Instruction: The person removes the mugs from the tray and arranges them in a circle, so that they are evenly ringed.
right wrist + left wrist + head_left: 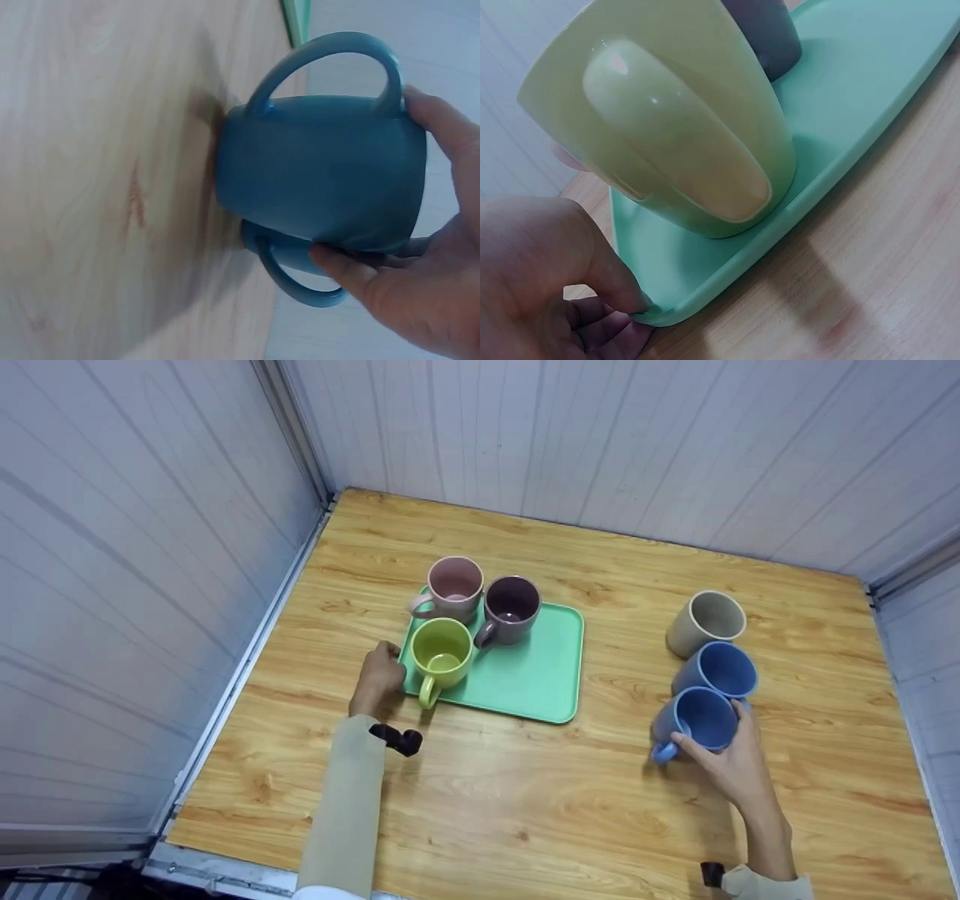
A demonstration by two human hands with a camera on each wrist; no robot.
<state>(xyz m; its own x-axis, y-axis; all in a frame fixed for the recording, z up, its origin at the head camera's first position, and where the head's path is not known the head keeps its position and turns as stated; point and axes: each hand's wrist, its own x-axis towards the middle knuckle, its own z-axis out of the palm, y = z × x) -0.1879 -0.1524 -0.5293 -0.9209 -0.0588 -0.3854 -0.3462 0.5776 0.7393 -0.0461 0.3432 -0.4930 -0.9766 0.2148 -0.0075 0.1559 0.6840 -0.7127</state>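
Apparently half done: three mugs (442, 652) on tray (536, 675), three off it. Left grip (381, 673) pinches tray's near-left corner; right grip (739, 761) pinches front blue mug (703, 720).

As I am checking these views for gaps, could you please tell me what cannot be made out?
Beige mug, head view: any handle unclear; far side hidden by its own body.
Purple mug, left wrist view: partly hidden by the yellow mug, top cut off by the edge.
Rear blue mug, right wrist view: mostly hidden by the front blue mug.
Right hand, right wrist view: cut off by the right edge.
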